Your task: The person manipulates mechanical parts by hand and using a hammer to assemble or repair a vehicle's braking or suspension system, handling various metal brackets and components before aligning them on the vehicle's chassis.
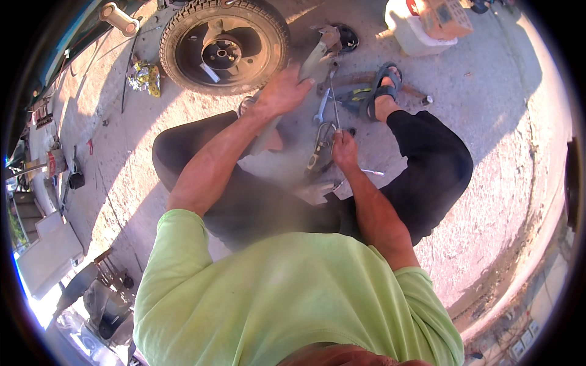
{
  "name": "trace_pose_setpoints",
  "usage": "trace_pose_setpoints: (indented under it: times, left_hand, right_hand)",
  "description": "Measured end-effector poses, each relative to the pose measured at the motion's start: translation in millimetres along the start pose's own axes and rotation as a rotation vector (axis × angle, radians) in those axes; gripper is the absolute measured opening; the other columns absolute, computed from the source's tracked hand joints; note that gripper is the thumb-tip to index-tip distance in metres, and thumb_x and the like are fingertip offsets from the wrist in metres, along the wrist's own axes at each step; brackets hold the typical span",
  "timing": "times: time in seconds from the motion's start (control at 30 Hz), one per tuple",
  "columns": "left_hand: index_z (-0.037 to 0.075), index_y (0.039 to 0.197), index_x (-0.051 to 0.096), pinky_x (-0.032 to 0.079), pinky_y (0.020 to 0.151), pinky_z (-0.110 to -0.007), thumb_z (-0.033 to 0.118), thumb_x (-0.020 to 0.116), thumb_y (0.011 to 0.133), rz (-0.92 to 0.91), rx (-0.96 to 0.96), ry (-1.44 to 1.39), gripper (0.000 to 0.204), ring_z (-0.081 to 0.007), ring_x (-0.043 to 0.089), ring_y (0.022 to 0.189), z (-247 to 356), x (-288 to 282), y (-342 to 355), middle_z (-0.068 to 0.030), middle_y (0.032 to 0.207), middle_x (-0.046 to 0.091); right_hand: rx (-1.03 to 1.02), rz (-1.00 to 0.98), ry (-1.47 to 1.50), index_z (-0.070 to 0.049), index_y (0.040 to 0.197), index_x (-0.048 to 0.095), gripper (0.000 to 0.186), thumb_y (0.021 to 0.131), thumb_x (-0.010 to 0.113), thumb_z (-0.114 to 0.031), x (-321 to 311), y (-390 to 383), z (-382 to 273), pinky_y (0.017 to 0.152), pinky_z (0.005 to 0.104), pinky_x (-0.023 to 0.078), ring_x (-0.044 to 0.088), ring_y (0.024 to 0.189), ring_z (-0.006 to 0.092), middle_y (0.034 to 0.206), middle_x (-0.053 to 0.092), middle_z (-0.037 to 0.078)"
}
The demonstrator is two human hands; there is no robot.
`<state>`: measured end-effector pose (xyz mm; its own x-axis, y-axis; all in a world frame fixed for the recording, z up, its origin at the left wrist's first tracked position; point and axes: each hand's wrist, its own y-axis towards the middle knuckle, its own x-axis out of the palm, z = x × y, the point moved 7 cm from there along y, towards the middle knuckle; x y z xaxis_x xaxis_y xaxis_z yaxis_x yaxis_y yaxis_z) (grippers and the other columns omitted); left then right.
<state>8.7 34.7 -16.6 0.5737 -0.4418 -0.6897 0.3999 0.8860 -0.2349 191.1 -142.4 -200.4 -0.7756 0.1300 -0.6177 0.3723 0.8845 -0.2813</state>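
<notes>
My left hand [284, 93] is closed around a long, flat, greyish metal bar [313, 63]. The bar slants from beside my left foot up to a rusty end piece near a round black part [347, 38]. Closer to me, my right hand [345, 150] grips the lower end of a thin metal rod [336, 110]; the part inside the fist is hidden. That rod points up toward the bar's far end. Just left of it lies an open-ended wrench [321, 107]. Below the wrench rests a looped metal part [318, 149], partly beside my right hand.
A spoked-hub motorcycle wheel with tyre [268, 67] lies at the far left. Near my right sandal [384, 91] lies a rusty bar-like tool [418, 93]. A white container [410, 38] carries a cardboard box [444, 19]. A crumpled gold wrapper [145, 79] sits left of the wheel.
</notes>
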Motion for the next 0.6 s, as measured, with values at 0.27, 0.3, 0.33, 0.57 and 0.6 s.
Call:
trace_pose_setpoints:
  times: [0.27,0.3,0.33,0.57,0.6]
  left_hand:
    - [-0.002,0.124,0.054,0.050,0.086,-0.048,0.033,0.056,0.092,0.018,0.057,0.021,0.048,-0.0403,0.065,0.094,-7.5,4.1,0.9,-0.0270,0.099,0.066]
    - [-0.004,0.118,0.055,0.048,0.089,-0.050,0.034,0.056,0.092,-0.019,0.021,-0.013,0.046,-0.0432,0.064,0.098,-6.8,4.4,0.9,-0.0292,0.102,0.065]
    - [-0.006,0.112,0.057,0.047,0.091,-0.051,0.035,0.055,0.092,-0.056,-0.017,-0.044,0.046,-0.0460,0.062,0.103,-6.1,4.5,0.0,-0.0314,0.106,0.063]
    - [-0.005,0.115,0.057,0.047,0.091,-0.051,0.035,0.054,0.092,-0.040,0.003,-0.015,0.046,-0.0455,0.062,0.102,-1.3,5.0,1.4,-0.0295,0.107,0.064]
    - [-0.004,0.115,0.057,0.047,0.091,-0.051,0.036,0.054,0.092,-0.048,-0.004,-0.021,0.046,-0.0454,0.062,0.101,0.5,4.5,1.1,-0.0294,0.106,0.065]
  right_hand:
    - [0.046,-0.061,-0.074,0.004,0.097,0.062,0.043,0.100,0.044,-0.035,11.1,1.6,-6.7,0.079,0.0549,0.046,0.061,0.093,0.0520,0.092,0.063,0.033]
    - [0.036,-0.063,-0.074,0.004,0.099,0.062,0.045,0.100,0.044,-0.037,11.3,2.1,-6.1,0.080,0.0562,0.047,0.061,0.092,0.0517,0.092,0.064,0.033]
    - [0.024,-0.066,-0.072,0.004,0.102,0.062,0.047,0.101,0.044,-0.039,11.4,1.9,-8.4,0.081,0.0575,0.047,0.062,0.092,0.0514,0.093,0.065,0.033]
    - [0.075,-0.058,-0.029,0.002,0.095,0.063,0.042,0.100,0.045,-0.036,8.1,2.8,-6.8,0.079,0.0545,0.046,0.060,0.093,0.0520,0.091,0.063,0.033]
    - [0.078,-0.061,-0.035,0.002,0.096,0.063,0.043,0.100,0.045,-0.037,7.5,2.8,-6.4,0.079,0.0551,0.046,0.060,0.094,0.0522,0.091,0.063,0.033]
